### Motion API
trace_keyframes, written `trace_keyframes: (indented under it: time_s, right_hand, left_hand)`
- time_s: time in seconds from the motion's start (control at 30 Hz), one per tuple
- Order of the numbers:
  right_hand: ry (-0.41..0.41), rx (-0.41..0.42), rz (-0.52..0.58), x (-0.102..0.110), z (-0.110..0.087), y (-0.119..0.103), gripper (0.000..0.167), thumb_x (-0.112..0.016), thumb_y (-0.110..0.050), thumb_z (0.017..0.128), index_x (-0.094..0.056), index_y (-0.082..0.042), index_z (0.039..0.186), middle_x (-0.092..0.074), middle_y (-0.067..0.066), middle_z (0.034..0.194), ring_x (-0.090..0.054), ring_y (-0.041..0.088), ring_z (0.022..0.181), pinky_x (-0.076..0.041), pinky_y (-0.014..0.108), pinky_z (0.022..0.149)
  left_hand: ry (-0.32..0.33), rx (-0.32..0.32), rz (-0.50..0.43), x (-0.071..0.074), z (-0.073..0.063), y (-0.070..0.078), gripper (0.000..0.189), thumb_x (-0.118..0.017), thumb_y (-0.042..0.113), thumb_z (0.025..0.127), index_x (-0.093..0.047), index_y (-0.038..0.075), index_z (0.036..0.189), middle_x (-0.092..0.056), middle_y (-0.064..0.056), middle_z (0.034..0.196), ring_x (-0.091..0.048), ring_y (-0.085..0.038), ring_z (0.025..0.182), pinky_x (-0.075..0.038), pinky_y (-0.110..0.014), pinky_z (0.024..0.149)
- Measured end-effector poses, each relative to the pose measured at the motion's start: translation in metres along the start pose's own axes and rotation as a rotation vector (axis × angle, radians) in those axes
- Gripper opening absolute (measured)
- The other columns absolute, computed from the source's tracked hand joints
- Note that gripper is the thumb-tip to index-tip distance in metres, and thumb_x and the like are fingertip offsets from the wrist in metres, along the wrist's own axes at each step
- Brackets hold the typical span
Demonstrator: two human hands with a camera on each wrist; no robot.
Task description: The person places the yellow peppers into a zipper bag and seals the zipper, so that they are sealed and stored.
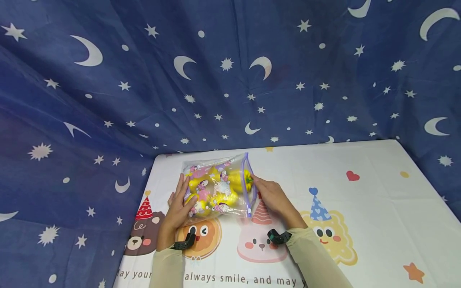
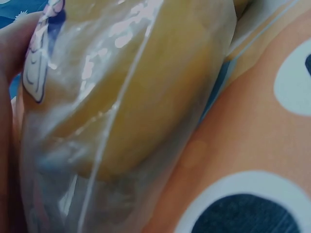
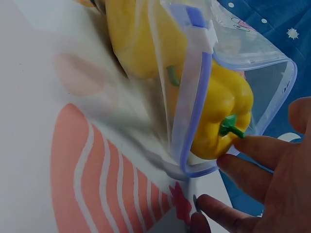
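Note:
A clear zip bag [image 1: 220, 192] with purple edging and cartoon prints lies on the table, its mouth facing right. Several yellow peppers, apparently toy ones, are inside it. My left hand [image 1: 177, 212] holds the bag's closed end, thumb over the top and fingers along the far side. One yellow bell pepper [image 3: 226, 107] with a green stem sits at the open mouth. The right hand [image 1: 275, 196] touches that pepper's stem end with outstretched fingertips [image 3: 248, 145]. In the left wrist view, plastic and a blurred yellow pepper [image 2: 146, 111] fill most of the picture.
A white tablecloth [image 1: 381, 224] printed with cartoon characters and lettering covers the table. Behind and to the left hangs a blue curtain [image 1: 223, 80] with moons and stars. Dark bands [image 1: 185, 242] circle both wrists.

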State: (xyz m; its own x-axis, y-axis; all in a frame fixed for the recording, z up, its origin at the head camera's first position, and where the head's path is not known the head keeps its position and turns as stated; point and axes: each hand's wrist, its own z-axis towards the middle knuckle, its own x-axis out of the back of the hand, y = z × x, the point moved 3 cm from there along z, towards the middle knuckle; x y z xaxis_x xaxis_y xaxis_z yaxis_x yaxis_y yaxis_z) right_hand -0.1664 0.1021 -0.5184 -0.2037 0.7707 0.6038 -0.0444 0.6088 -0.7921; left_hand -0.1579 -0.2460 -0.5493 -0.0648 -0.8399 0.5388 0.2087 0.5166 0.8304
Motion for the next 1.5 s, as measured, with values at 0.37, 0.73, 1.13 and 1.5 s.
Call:
trace_keyframes:
  time_s: [0.37,0.73,1.13,1.5]
  right_hand:
    - [-0.028,-0.066,0.000,0.001,0.002,-0.001,0.056,-0.024,-0.057,0.108,-0.056,-0.033,0.147,-0.064,0.009,0.139,-0.054,0.036,0.135,-0.036,0.058,0.116]
    - [-0.021,-0.075,-0.021,-0.003,0.005,-0.002,0.073,-0.032,-0.066,0.103,-0.077,-0.009,0.095,-0.072,0.010,0.100,-0.061,0.030,0.115,-0.044,0.048,0.105]
    - [-0.050,-0.065,0.006,-0.005,0.003,-0.003,0.066,-0.025,-0.059,0.108,-0.061,-0.016,0.144,-0.065,0.012,0.139,-0.050,0.032,0.136,-0.035,0.053,0.117]
    - [-0.119,-0.093,0.174,-0.006,0.002,0.001,0.082,-0.004,-0.072,0.100,-0.051,-0.027,0.150,-0.039,0.014,0.163,-0.027,0.038,0.155,-0.014,0.061,0.125]
  left_hand:
    - [0.004,-0.013,-0.006,0.000,0.000,-0.001,0.072,-0.059,0.025,0.100,-0.026,0.024,0.164,0.005,-0.005,0.174,-0.006,-0.044,0.158,0.012,-0.074,0.114]
    - [-0.009,-0.007,-0.028,0.002,-0.003,0.021,0.073,-0.058,0.015,0.096,-0.028,0.011,0.162,-0.001,-0.017,0.173,-0.012,-0.050,0.156,0.012,-0.077,0.112]
    - [-0.011,-0.018,-0.046,0.007,-0.006,0.051,0.071,-0.058,0.009,0.095,-0.029,0.001,0.159,-0.005,-0.026,0.170,-0.015,-0.055,0.153,0.009,-0.078,0.112]
    - [-0.017,-0.013,-0.053,0.007,-0.006,0.051,0.071,-0.057,0.009,0.095,-0.029,0.000,0.159,-0.005,-0.026,0.170,-0.013,-0.054,0.154,0.010,-0.077,0.112]
